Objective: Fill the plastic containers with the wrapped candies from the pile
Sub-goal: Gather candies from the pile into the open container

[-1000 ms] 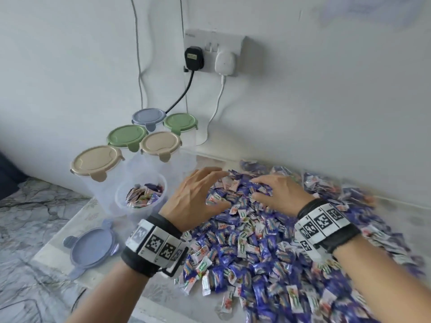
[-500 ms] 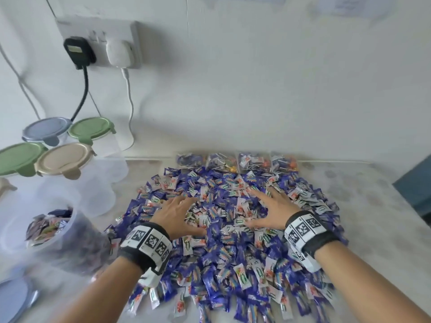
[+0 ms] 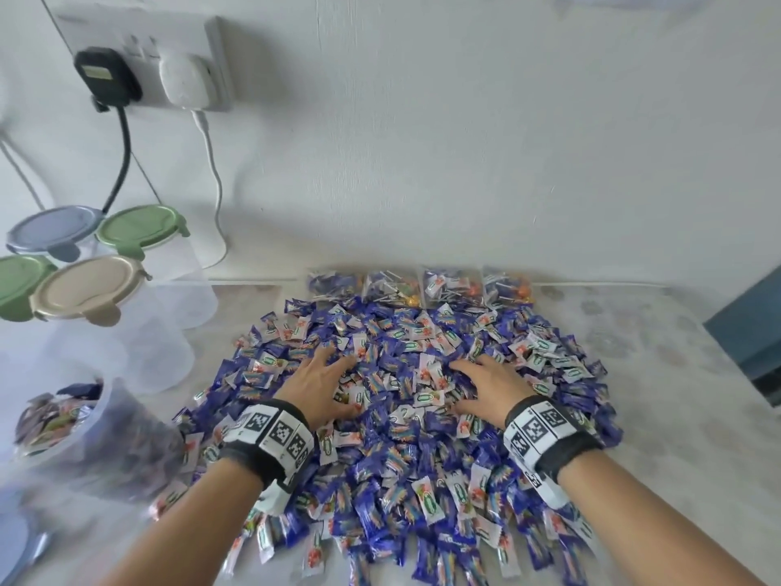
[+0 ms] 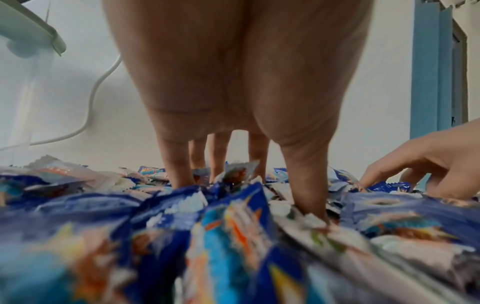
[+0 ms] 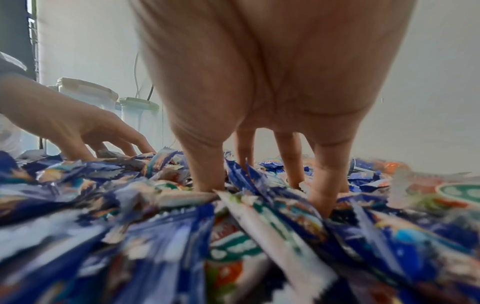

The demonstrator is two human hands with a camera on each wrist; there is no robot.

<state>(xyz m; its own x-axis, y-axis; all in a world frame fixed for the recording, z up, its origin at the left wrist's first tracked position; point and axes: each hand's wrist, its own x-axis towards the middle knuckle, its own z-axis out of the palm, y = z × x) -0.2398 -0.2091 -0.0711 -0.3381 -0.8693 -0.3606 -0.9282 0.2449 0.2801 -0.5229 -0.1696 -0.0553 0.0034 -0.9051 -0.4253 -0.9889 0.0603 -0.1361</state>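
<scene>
- Both hands are sunk into the broad pile of blue-and-white wrapped candies [image 3: 427, 399] spread over the pale marbled tabletop [image 3: 676, 374], near its middle.
- The left hand [image 3: 323, 384] has its fingers splayed, tips buried among the wrappers; nothing is pinched yet.
- The right hand [image 3: 490, 384] is likewise spread, fingertips [image 5: 322, 205] pushed down into the heap.
- The step looks like gathering a handful.
- The open clear plastic container [image 3: 63, 420], partly filled, stands just left of the pile.
- Next: draw the hands together, scoop, and carry left over its rim.
</scene>
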